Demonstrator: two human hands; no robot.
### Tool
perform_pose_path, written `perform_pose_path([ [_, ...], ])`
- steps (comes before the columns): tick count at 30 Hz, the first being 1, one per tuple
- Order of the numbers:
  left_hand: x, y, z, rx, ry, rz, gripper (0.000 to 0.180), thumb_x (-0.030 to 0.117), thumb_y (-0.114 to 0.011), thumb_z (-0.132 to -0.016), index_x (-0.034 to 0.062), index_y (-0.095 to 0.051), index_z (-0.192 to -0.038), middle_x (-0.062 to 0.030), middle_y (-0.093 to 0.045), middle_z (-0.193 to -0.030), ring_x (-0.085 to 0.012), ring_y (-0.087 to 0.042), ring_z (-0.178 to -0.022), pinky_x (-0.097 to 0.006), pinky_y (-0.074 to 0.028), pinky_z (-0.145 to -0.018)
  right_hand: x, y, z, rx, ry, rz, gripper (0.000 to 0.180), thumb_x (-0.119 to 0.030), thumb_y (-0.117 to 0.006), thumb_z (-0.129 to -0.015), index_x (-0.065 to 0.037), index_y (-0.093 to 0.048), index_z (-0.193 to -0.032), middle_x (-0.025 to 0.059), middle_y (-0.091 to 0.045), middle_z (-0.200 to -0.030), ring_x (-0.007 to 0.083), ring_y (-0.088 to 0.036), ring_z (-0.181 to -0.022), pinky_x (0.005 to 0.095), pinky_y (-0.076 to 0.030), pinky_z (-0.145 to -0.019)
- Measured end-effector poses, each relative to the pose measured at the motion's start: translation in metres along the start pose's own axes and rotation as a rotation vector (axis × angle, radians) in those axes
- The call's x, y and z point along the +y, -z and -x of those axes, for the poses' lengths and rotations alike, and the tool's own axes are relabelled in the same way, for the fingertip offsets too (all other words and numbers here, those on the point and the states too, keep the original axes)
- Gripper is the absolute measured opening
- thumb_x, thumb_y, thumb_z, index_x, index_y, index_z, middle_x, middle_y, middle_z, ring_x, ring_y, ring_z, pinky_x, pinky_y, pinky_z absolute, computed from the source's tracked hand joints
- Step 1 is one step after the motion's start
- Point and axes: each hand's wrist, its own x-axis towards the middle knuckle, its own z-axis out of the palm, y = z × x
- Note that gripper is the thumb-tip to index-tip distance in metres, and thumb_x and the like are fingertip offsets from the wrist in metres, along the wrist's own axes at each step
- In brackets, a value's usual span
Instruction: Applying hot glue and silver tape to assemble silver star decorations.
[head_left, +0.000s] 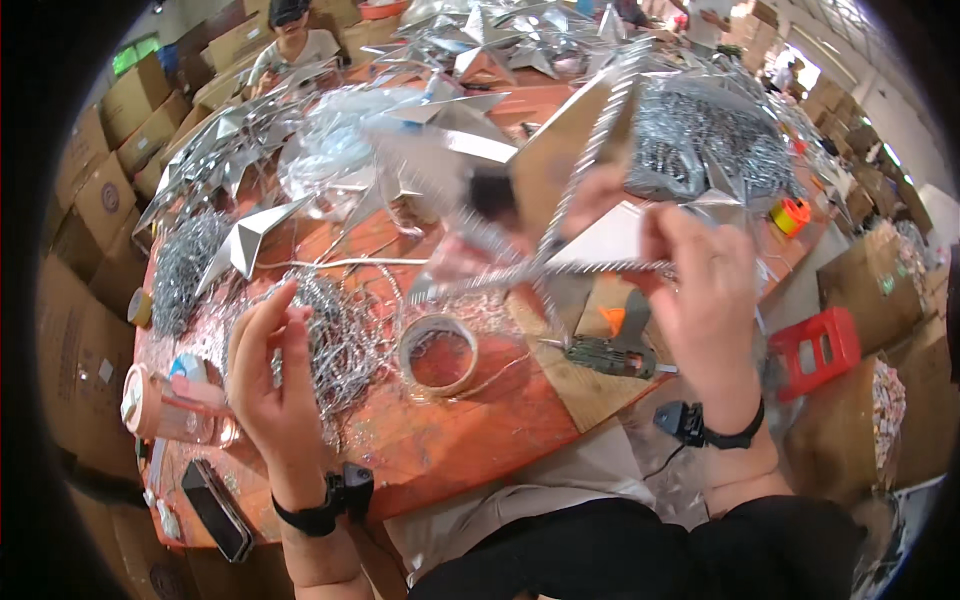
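Observation:
My right hand (pixel 700 290) grips the edge of a large mirrored silver star (pixel 562 150), raised over the table. Twisted silver trim runs along the star's ridges, and its left part is smeared by motion and reflections. To the left, my left hand (pixel 272 385) is up with fingers curved and thumb apart, seemingly free of any object. Behind that hand lies a tangle of thin silver cord (pixel 345 340). A roll of tape (pixel 438 355) rests on the red table (pixel 480 430) between my hands. Below the star is a dark green glue gun or similar tool (pixel 610 357) with an orange trigger.
Silver stars (pixel 250 235) and bundles of silver cord (pixel 700 130) crowd the far side. A pink-lidded bottle (pixel 175 408) and phone (pixel 217 510) lie at the left edge. A red stool (pixel 815 352) stands right. Another person (pixel 300 50) sits across, among cardboard boxes (pixel 105 195).

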Motion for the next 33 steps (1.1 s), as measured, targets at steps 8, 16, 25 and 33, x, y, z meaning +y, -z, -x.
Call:
perform_pose_path([
  [8, 0.006, 0.004, 0.001, -0.036, -0.113, -0.053, 0.029, -0.005, -0.053, -0.092, 0.0023, -0.065, -0.117, -0.0054, -0.060, -0.089, -0.0134, -0.059, -0.084, -0.025, -0.046, -0.075, 0.181, -0.026, 0.053, 0.341, -0.594, -0.611, 0.038, -0.021, -0.073, -0.087, 0.000, -0.057, -0.114, 0.0043, -0.062, -0.105, 0.0114, -0.056, -0.099, 0.0285, -0.043, -0.090],
  [16, 0.006, -0.003, 0.002, -0.072, 0.013, 0.174, 0.026, 0.000, -0.046, -0.098, -0.0001, -0.059, -0.121, -0.0025, -0.056, -0.087, -0.0089, -0.055, -0.081, -0.024, -0.045, -0.076, 0.307, -0.091, 0.099, 0.127, -1.080, -0.642, 0.032, -0.027, -0.071, -0.088, 0.003, -0.066, -0.100, 0.0068, -0.068, -0.089, 0.0103, -0.063, -0.071, 0.0253, -0.051, -0.061],
  [25, 0.000, -0.002, 0.007, 0.059, 0.059, 0.215, 0.028, 0.002, -0.059, -0.093, 0.0037, -0.050, -0.120, -0.0042, -0.059, -0.090, -0.0095, -0.056, -0.080, -0.024, -0.046, -0.074, 0.326, -0.107, 0.067, -0.247, -0.689, 0.020, 0.049, -0.042, -0.066, -0.087, 0.007, -0.064, -0.093, 0.0147, -0.063, -0.070, 0.0208, -0.059, -0.061, 0.0364, -0.047, -0.060],
  [33, 0.003, 0.003, 0.000, -0.098, -0.045, 0.055, 0.031, -0.005, -0.064, -0.086, 0.0044, -0.060, -0.116, -0.0049, -0.061, -0.092, -0.0122, -0.061, -0.082, -0.025, -0.051, -0.070, 0.334, -0.105, 0.083, -0.186, -0.824, 0.000, 0.058, -0.052, -0.059, -0.090, 0.005, -0.063, -0.102, 0.0200, -0.064, -0.085, 0.0306, -0.062, -0.081, 0.0395, -0.047, -0.075],
])
